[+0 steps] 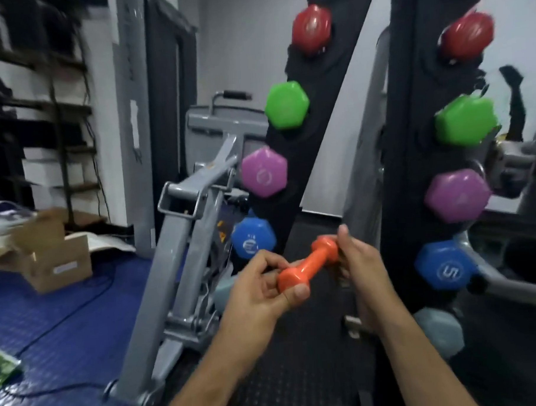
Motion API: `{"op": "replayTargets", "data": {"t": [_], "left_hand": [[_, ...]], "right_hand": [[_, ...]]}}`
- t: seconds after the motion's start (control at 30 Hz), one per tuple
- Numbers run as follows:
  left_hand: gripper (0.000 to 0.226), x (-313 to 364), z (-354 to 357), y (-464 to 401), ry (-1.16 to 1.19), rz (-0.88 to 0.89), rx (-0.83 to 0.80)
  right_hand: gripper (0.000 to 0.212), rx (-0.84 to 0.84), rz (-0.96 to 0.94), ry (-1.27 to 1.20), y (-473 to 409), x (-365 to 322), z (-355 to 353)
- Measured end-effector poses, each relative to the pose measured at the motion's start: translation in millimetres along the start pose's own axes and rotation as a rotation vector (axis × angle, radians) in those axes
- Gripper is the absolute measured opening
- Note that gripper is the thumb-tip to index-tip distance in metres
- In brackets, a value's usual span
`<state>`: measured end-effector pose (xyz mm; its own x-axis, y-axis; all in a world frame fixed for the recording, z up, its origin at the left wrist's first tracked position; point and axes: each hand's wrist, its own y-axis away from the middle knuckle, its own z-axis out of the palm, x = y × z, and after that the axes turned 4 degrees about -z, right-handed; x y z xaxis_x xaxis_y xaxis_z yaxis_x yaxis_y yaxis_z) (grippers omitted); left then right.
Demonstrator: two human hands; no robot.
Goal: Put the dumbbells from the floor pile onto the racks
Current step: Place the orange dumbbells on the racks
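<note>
Both of my hands hold a small orange dumbbell [309, 264] between the two black racks. My left hand [261, 287] grips its near end and my right hand [360, 261] grips its far end. The left rack [319, 77] carries red [311, 27], green [287, 105], purple [264, 172] and blue [253, 238] dumbbells from top to bottom. On the right rack [410, 110] sit red [468, 34], green [466, 120], purple [457, 196], blue [446, 267] and pale grey-blue [441, 330] dumbbells. Another pale dumbbell [226, 292] shows partly behind my left hand.
A grey gym machine frame [182, 243] leans just left of the left rack. Cardboard boxes [54, 258] lie on the blue mat [60, 319] at the left, with a black cable across it. Dark rubber flooring [298, 370] runs under my arms. Shelving stands at the far left.
</note>
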<state>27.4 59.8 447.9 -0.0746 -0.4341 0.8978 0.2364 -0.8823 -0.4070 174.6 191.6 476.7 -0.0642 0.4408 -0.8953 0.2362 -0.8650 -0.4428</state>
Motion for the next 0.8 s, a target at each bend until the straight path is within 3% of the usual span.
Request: {"op": "replayTargets", "data": {"t": [0.33,0.6,0.8], "left_hand": [[0.041,171.9,22.7,-32.9,-0.013,0.252,0.048],[0.044,259.3,36.4,-65.9,-0.148,0.459,0.227],[0.033,304.0,44.5,-134.9,-0.278,0.547,0.368]], "right_hand": [[0.044,0.061,-0.168,-0.106,-85.7,-130.8,17.6],[0.087,0.063,-0.268,0.0,-113.0,-206.0,35.7],[0.096,0.069,-0.313,0.265,-126.4,-192.9,44.0]]}}
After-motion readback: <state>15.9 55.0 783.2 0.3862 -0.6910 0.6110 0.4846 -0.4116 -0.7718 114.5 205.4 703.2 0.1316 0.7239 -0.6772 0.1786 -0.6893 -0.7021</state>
